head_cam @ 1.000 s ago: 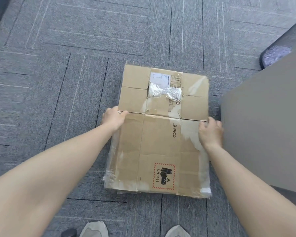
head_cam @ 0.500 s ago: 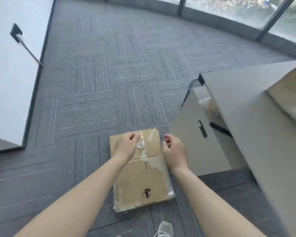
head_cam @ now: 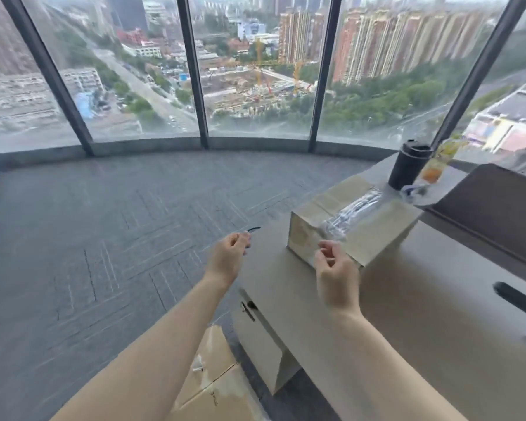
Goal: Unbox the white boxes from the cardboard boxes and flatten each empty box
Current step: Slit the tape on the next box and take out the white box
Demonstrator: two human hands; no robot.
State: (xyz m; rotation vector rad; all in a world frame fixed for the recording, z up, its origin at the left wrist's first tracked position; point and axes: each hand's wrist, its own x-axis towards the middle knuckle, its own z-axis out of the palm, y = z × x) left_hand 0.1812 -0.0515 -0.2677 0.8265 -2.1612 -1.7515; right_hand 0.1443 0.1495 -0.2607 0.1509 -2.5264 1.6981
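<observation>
A sealed cardboard box (head_cam: 356,220), wrapped with clear tape, stands on the grey desk (head_cam: 407,314) ahead to my right. My right hand (head_cam: 336,275) hovers just in front of its near face, fingers loosely curled, holding nothing. My left hand (head_cam: 230,256) is raised over the carpet left of the desk corner, fingers also loosely curled and empty. The flattened cardboard box (head_cam: 213,378) lies on the floor below, partly hidden by my left forearm. No white boxes are visible.
A black tumbler (head_cam: 409,167) and a clear bottle (head_cam: 431,174) stand on the desk behind the box. A dark panel (head_cam: 498,208) rises at the right. A drawer cabinet (head_cam: 255,335) sits under the desk. Grey carpet (head_cam: 104,253) stretches to the curved window wall (head_cam: 195,71).
My hands have let go of the flattened box on the floor and risen. The view has lifted from the floor to the desk and windows, bringing the sealed box into sight.
</observation>
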